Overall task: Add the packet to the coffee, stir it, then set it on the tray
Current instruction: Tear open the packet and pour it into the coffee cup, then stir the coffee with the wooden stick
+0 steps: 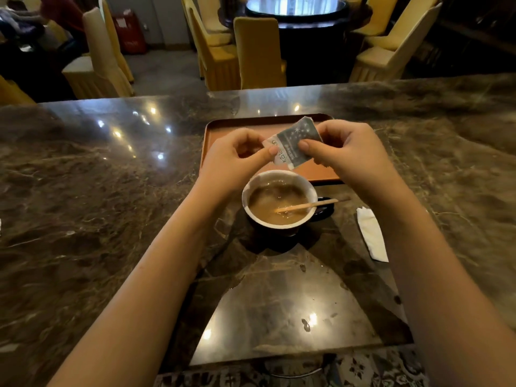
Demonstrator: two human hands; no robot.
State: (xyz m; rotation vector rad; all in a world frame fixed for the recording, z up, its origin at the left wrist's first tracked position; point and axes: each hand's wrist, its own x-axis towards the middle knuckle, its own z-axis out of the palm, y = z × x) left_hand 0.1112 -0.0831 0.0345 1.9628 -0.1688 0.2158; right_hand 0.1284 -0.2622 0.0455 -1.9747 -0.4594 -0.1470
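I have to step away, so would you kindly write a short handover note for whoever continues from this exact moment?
Left hand and right hand: both pinch the packet, held above the cup's far rim; whether it is torn open is unclear.
Coffee cup: on the marble counter, just in front of the tray, with the wooden stirrer resting in it.
White napkin lies right of the cup.
Left: pour the packet in, stir, set the cup on the tray.
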